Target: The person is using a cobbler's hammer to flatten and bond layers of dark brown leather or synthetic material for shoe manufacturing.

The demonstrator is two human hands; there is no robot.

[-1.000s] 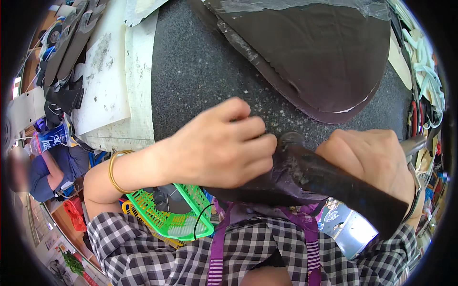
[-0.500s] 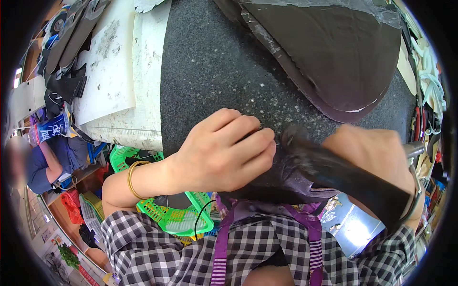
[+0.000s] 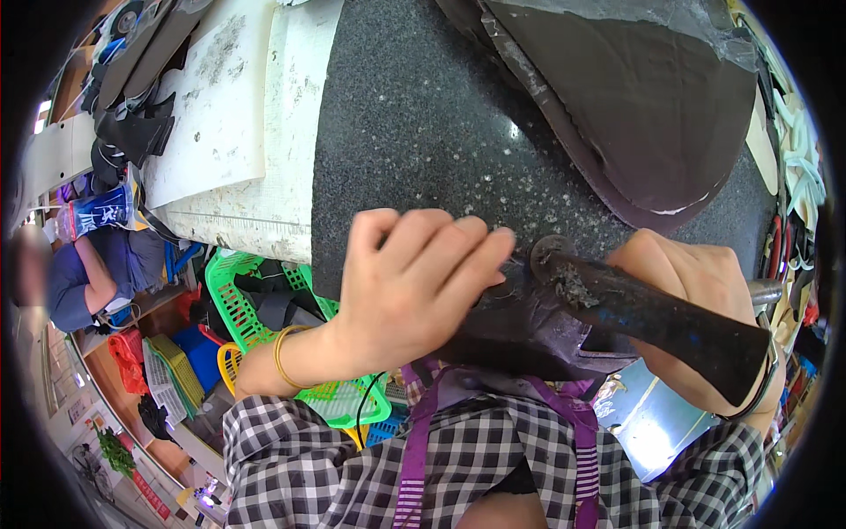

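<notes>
My right hand [image 3: 696, 273] is closed around a hammer [image 3: 661, 322]. Its dark, worn head has a round face toward the middle and a long, flared tail reaching back over my wrist. Behind my fist juts the end of a grey handle [image 3: 765, 292]. My left hand [image 3: 414, 286] has its fingers curled at a dark leather piece [image 3: 520, 331] on the near edge of the stone slab [image 3: 414, 132]; its fingertips are partly hidden. The hammer's face is just right of those fingers. Whether it touches the leather, I cannot tell.
Large dark brown leather pieces [image 3: 652, 115] lie on the slab's far right. White sheets [image 3: 216, 115] and stacked dark strips [image 3: 145, 53] are at the left. Below the table edge stands a green plastic basket [image 3: 233, 295]. Another person [image 3: 88, 273] sits at the far left.
My left hand has tilted more upright, with its fingers lifted slightly. The hammer, blurred before, now shows sharply in almost the same place. The whole view has shifted a little.
</notes>
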